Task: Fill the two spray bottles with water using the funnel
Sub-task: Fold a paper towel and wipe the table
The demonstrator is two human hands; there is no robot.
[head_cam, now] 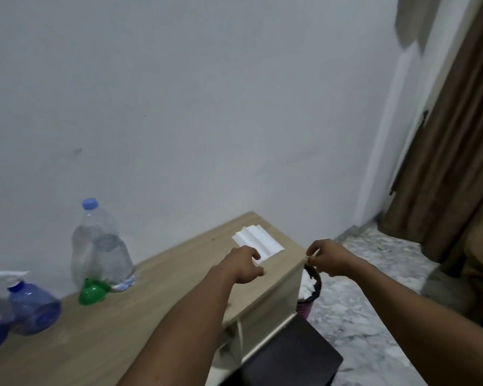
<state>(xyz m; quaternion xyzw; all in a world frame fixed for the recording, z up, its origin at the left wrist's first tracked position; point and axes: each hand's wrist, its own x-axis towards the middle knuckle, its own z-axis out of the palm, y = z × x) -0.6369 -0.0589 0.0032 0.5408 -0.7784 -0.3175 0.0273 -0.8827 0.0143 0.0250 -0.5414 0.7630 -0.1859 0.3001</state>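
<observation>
Reaching over the right end of the light wooden table [151, 302], the left hand [246, 264] hovers at the near edge of a folded white paper tissue [258, 240], its fingers loosely curled and gripping nothing. The right hand [326, 259] hangs past the table's end above a dark waste bin [314, 291], thumb and forefinger drawn close; I cannot tell whether they pinch anything. Two translucent blue spray bottles [34, 307] stand at the table's far left, with a green plastic funnel [92, 292] just in front of a large clear water bottle with a blue cap [101, 246].

Home room: curtain [455, 151], wooden desk [162, 277], wastebasket [308, 291].
</observation>
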